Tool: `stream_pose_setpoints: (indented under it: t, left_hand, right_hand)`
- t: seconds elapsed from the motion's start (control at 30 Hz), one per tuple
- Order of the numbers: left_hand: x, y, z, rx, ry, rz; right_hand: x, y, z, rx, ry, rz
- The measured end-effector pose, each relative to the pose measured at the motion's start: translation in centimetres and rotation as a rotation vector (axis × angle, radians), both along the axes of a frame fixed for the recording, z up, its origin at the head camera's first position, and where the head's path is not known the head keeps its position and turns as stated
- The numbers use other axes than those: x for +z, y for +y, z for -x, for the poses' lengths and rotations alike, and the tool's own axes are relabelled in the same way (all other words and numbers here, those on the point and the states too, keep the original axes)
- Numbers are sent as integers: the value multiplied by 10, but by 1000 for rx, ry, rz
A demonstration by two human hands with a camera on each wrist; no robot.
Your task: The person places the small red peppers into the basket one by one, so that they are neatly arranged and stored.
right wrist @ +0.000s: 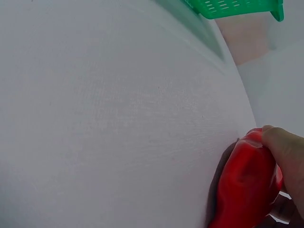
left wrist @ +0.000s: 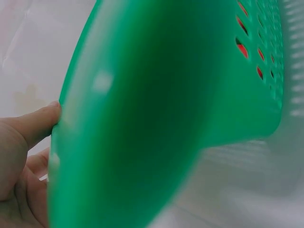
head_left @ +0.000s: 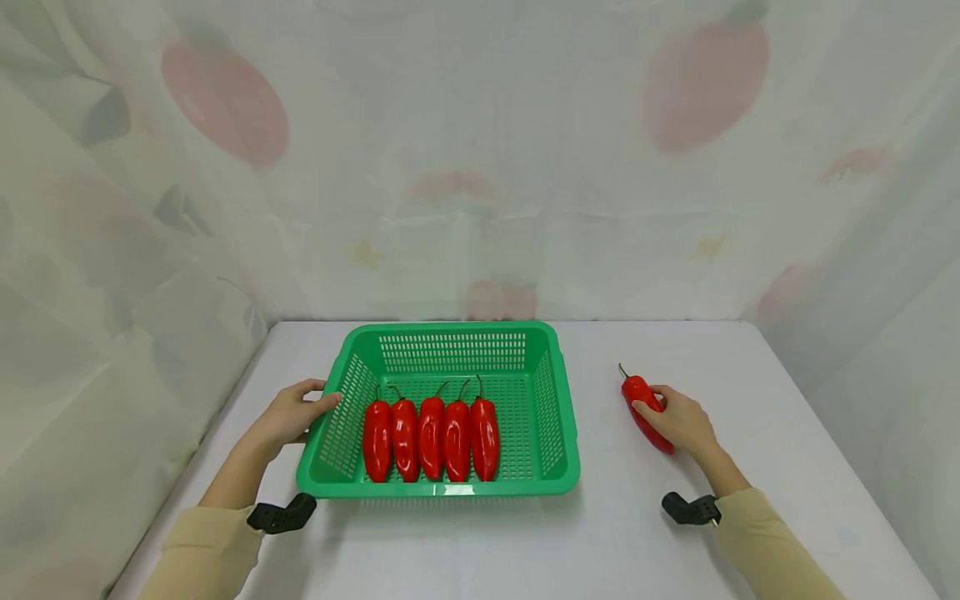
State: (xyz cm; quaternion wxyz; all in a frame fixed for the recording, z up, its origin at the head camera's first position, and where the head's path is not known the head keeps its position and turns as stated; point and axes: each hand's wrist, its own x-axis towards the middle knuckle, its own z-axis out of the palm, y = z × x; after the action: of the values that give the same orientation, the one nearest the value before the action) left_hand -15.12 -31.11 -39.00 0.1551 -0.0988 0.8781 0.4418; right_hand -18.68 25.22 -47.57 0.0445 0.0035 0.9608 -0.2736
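Note:
A green plastic basket (head_left: pixel 555 417) with slotted walls stands left of the table's middle. Inside it, several red chili peppers (head_left: pixel 431 437) lie side by side with their stems pointing away from me. My left hand (head_left: pixel 294 412) grips the basket's left rim, the thumb over the edge and the other fingers outside. To the right of the basket, one more red chili pepper (head_left: pixel 651 425) is on the table. My right hand (head_left: pixel 681 421) pinches its upper middle between thumb and fingers. In the right wrist view this pepper (right wrist: pixel 247 185) casts a shadow close beside it on the tabletop.
The table (head_left: pixel 615 533) has a white cover. A pale patterned curtain (head_left: pixel 480 167) hangs along its back edge, and similar sheets hang at the left and right sides. Black wrist cameras (head_left: pixel 283 514) are strapped at both sleeves.

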Motion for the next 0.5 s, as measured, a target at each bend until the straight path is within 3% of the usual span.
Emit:
stream_pose_setpoints:
  t: [0.5]
  left_hand:
    - [1, 0, -1, 2, -9, 3]
  right_hand:
    - [11, -1, 4, -28, 29, -16]
